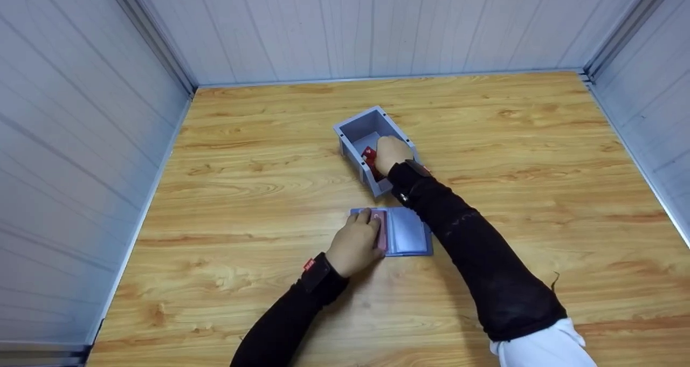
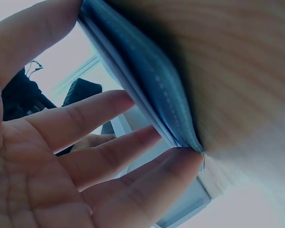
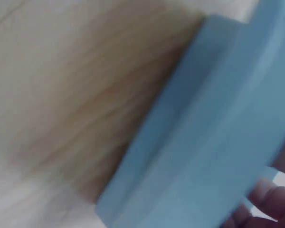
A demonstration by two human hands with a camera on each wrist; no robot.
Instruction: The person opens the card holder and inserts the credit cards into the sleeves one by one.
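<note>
An open blue booklet-style holder (image 1: 408, 232) with clear sleeves lies on the table, a pinkish-red card (image 1: 382, 232) on its left half. My left hand (image 1: 354, 247) grips that half from above, thumb at the near edge and fingers reaching the far edge. In the left wrist view, the fingertips (image 2: 180, 159) touch the edge of the holder (image 2: 156, 78). My right hand (image 1: 392, 154) reaches into a grey plastic bin (image 1: 350, 146), beside small red items (image 1: 370, 153). The bin wall (image 3: 194, 137) hides most of its fingers in the right wrist view, so whether they hold anything is unclear.
The bin stands just beyond the holder on a wood-grain table (image 1: 259, 194). Pale panel walls (image 1: 345, 27) close off the back and both sides. My right forearm (image 1: 480, 254) passes over the table right of the holder.
</note>
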